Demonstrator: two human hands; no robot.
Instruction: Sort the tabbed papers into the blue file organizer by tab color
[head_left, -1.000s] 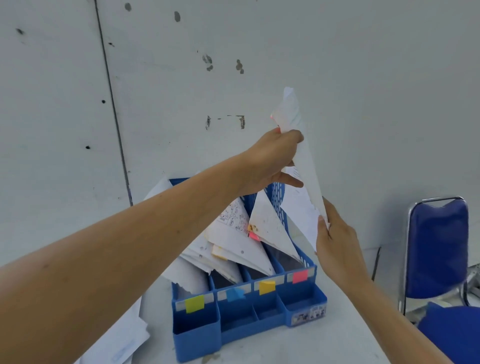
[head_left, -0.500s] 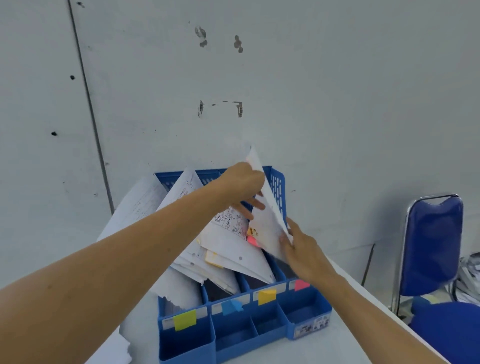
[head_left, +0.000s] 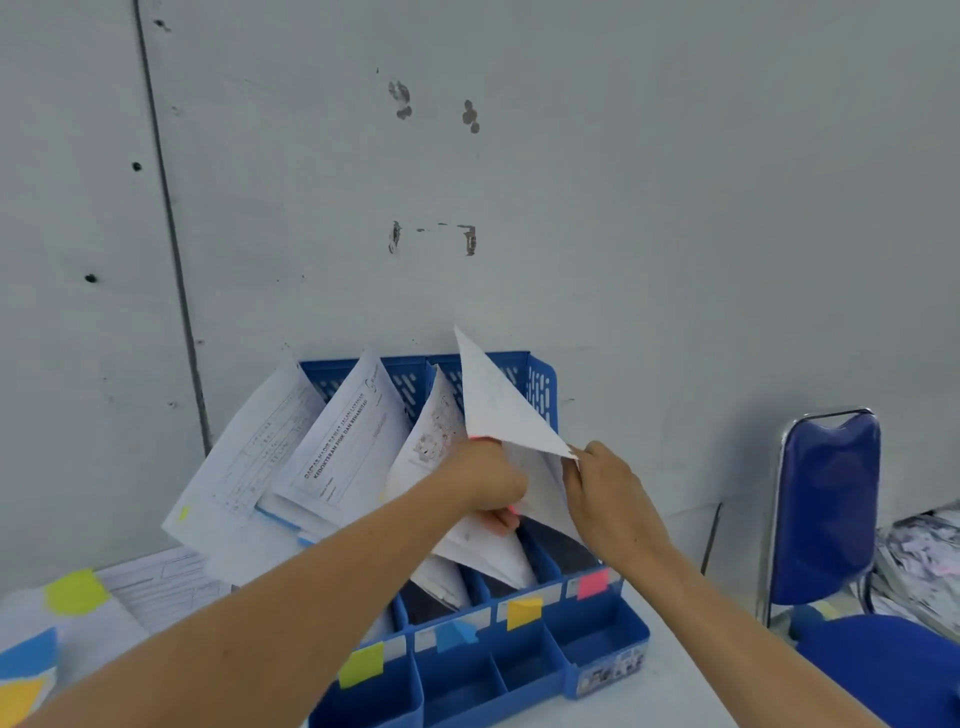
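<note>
left hand (head_left: 491, 480) and right hand (head_left: 608, 499) pinch the pink-tabbed sheet (head_left: 498, 410), which may buckle against papers (head_left: 353, 447) crowding the blue file organizer (head_left: 543, 387).

The file organizer (head_left: 543, 387) is moulded in smooth, faintly glossy blue plastic. The papers (head_left: 343, 457) are seen as thin, matt white sheets. The chair (head_left: 826, 499) is framed in shiny chromed tube and covered in smooth blue upholstery

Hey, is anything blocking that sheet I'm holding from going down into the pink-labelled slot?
Nothing visibly blocks it. The sheet sits over the pink-labelled slot, whose mouth looks open. The yellow slot's papers lean toward it, but the left hand lies between them; the right hand pinches the sheet's edge.
</note>
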